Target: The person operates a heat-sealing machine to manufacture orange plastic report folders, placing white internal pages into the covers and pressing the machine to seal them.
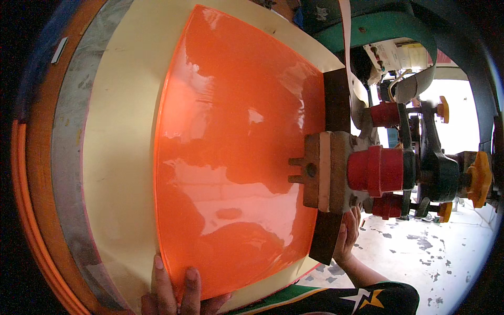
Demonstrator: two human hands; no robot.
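Note:
A glossy orange sheet (241, 136) lies over a larger cream board (121, 147), and its surface mirrors light in patches. At the sheet's near left corner is my left hand (178, 294), fingers stretched and apart, their tips on the sheet and its edge. My right hand (347, 236) is beside a machine head (326, 173), reaching up next to the dark strip (331, 231) along the sheet's right edge. The head hides part of that hand, so what its fingers touch is not shown. A pronged metal piece on the head overhangs the sheet.
Red cylindrical parts (375, 170) and yellow knobs (479, 178) stick out right of the head. A pale strap (346, 42) hangs at the top. Orange tubing (23, 210) runs along the left rim, beside a grey edge (73, 173). A worn, speckled floor (420, 262) shows at lower right.

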